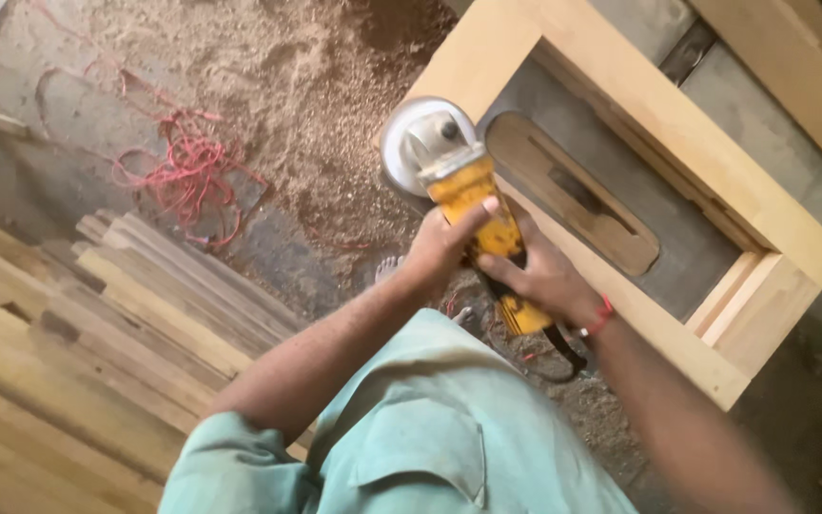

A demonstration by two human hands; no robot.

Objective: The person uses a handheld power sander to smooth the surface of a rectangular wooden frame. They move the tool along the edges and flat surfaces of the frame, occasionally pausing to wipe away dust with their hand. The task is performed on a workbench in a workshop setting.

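Floor (316, 105): fills the upper left and centre of the frame, covered in sawdust. A tangle of red cord (187, 171) lies on it at upper left.

Stack of planks (97, 324): lower left of the frame, long boards lying side by side and overlapping, running diagonally.

Wooden frame (639, 105): pale, rectangular, upper right to centre right of the frame, set at a diagonal. It rests on a grey counter (687, 238), seen through the frame's opening; a long wooden insert with a slot (573, 195) sits in that surface.

Person: green shirt (411, 428) at bottom centre, both forearms reaching up toward centre frame.

Angle grinder (468, 195): yellow body, grey metal head, round disc at its upper end. It sits at centre frame, with the disc at the near left corner of the frame; whether the disc touches the wood cannot be told.

Left hand (440, 246): grip closed around the front of the grinder body, thumb laid across the yellow housing.

Right hand (544, 276): grip closed around the rear of the grinder body, just behind the left hand. A red band (603, 314) circles this wrist. A black cable (563, 347) leaves the tool's tail end.
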